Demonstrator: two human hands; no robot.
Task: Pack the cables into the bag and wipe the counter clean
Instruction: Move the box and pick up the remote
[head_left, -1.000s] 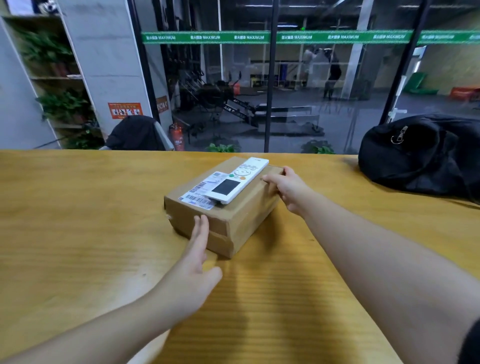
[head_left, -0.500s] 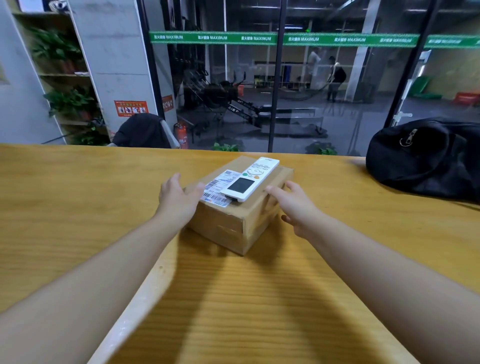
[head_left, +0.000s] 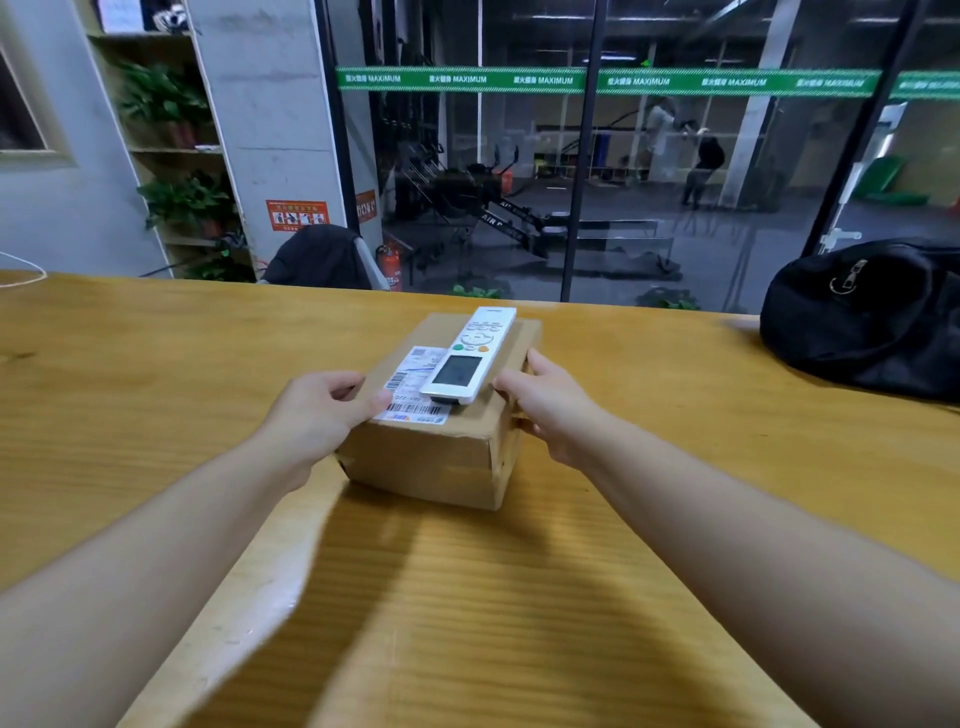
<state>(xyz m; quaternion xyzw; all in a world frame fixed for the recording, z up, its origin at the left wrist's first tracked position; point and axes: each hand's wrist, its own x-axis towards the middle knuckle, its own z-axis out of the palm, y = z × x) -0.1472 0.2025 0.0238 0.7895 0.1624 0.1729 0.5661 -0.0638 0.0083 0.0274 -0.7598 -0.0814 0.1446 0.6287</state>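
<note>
A brown cardboard box with a shipping label sits in the middle of the wooden counter. A white remote control lies on top of the box. My left hand grips the box's left side, thumb on the label. My right hand grips its right side, thumb on the top edge. A black bag rests on the counter at the far right. No cable lies near the box; a thin white cord shows at the far left edge.
The counter's far edge meets a glass wall behind the box. A dark chair back stands beyond the counter on the left. Bare wood stretches between the box and the bag.
My left hand has shifted from the box's near corner to its left side and now grips it. My right hand has closed on the right side. The box has turned slightly.
</note>
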